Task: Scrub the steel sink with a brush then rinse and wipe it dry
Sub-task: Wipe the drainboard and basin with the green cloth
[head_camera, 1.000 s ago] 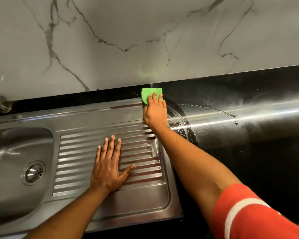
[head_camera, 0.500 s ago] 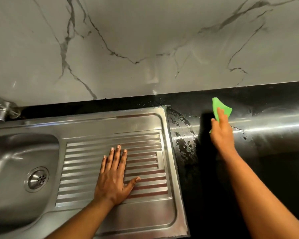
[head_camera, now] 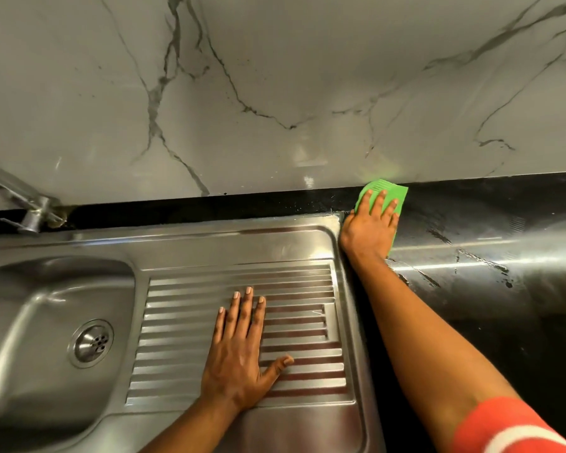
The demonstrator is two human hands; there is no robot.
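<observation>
right hand (head_camera: 370, 230) flat, fingers straight, pressing green cloth (head_camera: 395, 191) onto black desk (head_camera: 471, 223) to wipe; steel sink (head_camera: 275, 243) just left of it, left hand (head_camera: 239, 351) open on drainboard, bracing

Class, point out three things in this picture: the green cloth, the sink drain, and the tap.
green cloth (head_camera: 393, 190): head view, far edge beyond the fingers.
sink drain (head_camera: 91, 343): head view, strainer centre.
tap (head_camera: 30, 220): head view, its base.

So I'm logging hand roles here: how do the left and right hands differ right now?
The left hand lies bare on the ribbed drainboard; the right hand presses a green cloth. The left sits on steel, the right on the black counter by the wall. Both lie flat, fingers straight.
</observation>
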